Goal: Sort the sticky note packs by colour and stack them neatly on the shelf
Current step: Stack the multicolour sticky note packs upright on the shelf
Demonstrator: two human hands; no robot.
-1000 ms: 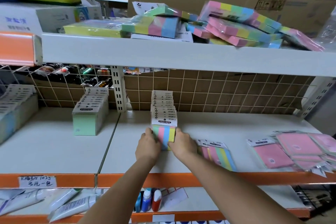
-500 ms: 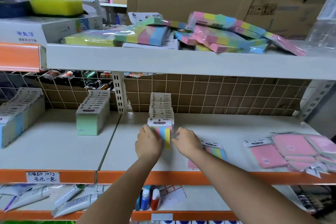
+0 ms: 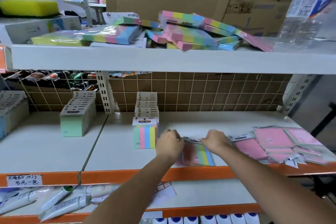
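- Sticky note pack (image 3: 199, 154), the flat multicolour one, lies on the middle shelf (image 3: 112, 151) near its front lip, right under both of my hands, so no reach is needed.
- Its long axis runs front to back, with the white header card at the far end and the coloured stripes trailing toward me.
- My left hand (image 3: 170, 144) sits at the header's left corner and my right hand (image 3: 216, 142) at its right corner; both are about equally near, one on each side.
- Both sets of fingers are curled down at the header edge and look pinched onto it, though motion blur keeps me from being sure of the contact.
- The standing row of multicolour packs (image 3: 145, 132) is just to the left of my left hand, so I judge the pack has to travel left and tip upright to join it.
- It looks thin and wrapped in clear film, with pink, green, yellow and blue stripes; I expect it to flex and slide easily.
- Pink packs (image 3: 272, 143) lie heaped just beside my right hand, and a green row (image 3: 76, 122) stands well off to the left.
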